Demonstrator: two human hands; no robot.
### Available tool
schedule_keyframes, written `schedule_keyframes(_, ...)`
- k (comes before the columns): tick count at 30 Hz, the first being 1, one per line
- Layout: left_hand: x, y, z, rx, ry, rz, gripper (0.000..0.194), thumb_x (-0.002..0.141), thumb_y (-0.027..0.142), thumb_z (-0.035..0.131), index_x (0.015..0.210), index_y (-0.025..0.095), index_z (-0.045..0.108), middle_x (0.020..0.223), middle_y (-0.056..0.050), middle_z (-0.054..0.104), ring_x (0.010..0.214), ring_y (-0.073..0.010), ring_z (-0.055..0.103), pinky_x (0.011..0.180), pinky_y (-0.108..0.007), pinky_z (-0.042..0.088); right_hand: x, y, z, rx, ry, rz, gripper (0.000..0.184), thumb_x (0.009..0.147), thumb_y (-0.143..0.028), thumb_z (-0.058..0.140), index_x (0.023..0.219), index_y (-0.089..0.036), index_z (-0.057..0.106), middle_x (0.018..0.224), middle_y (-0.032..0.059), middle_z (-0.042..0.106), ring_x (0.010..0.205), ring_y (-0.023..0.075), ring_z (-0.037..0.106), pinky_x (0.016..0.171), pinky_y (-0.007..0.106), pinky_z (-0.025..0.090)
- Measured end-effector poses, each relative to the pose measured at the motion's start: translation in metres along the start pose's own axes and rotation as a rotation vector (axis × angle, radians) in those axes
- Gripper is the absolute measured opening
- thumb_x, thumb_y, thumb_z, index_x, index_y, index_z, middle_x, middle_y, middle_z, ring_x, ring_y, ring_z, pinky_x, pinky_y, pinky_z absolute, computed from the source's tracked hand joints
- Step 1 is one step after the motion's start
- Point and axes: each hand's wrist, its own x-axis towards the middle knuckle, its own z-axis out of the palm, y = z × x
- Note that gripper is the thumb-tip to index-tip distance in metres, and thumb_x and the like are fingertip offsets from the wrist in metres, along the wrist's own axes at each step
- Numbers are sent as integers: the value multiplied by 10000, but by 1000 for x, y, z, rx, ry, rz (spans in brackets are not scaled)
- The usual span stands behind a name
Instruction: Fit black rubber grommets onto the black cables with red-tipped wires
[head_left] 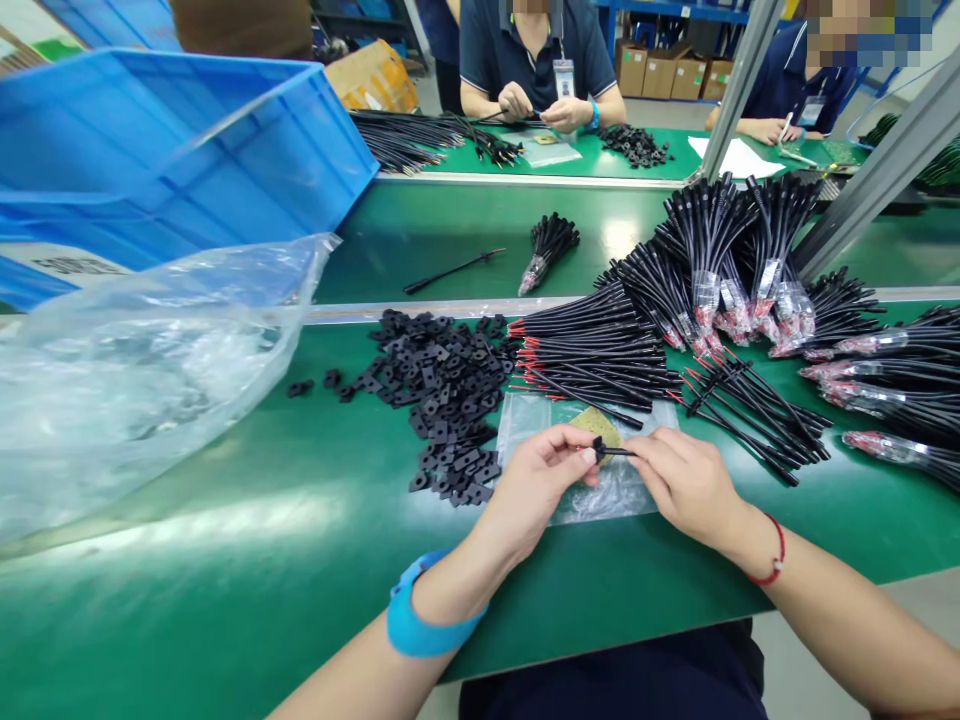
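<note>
My left hand point(544, 478) pinches a small black flat piece point(598, 448) between thumb and fingertips. The end of a short black cable point(621, 452) meets this piece, and my right hand point(691, 485) is closed on the cable. Both hands are above a clear plastic bag point(517, 418) and a yellow sponge point(598, 424). Left of them spreads a pile of small black pieces with holes point(450, 390). Loose black cables with red wire ends point(600, 345) lie just beyond. Several cables with black pieces on them point(757, 410) lie beside my right hand.
A large blue bin point(247, 150) and a big clear bag point(165, 370) occupy the left. Taped cable bundles point(750, 270) are heaped at the right, near a slanted metal post point(877, 150). One bundle point(549, 250) lies on the middle strip. Two co-workers sit across the table.
</note>
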Motion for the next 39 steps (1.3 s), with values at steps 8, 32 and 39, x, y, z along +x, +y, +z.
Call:
schedule_keyframes(8, -5, 2, 0, 360, -22, 252, 110, 736, 258, 667, 804, 173, 684, 794, -38, 667, 716, -171, 623, 684, -288, 495, 3, -1, -9, 206, -286, 65, 302, 972, -284, 338, 827, -183, 582, 694, 18, 579, 630, 140, 521, 595, 259, 375)
schedule_keyframes(32, -5, 4, 0, 749, -259, 489, 171, 835, 127, 518, 881, 203, 663, 848, -27, 652, 830, -165, 603, 774, -285, 463, 1, -3, 6, 772, -399, 371, 417, 978, -422, 314, 748, -170, 554, 676, -8, 547, 635, 114, 501, 611, 227, 395)
schedule_keyframes(39, -4, 1, 2, 159, -188, 162, 234, 764, 303, 648, 918, 175, 525, 758, 13, 560, 635, -114, 553, 621, -257, 472, 1, -8, 5, 85, -24, 48, 283, 963, -270, 364, 863, -155, 602, 704, 48, 590, 631, 153, 517, 612, 281, 367)
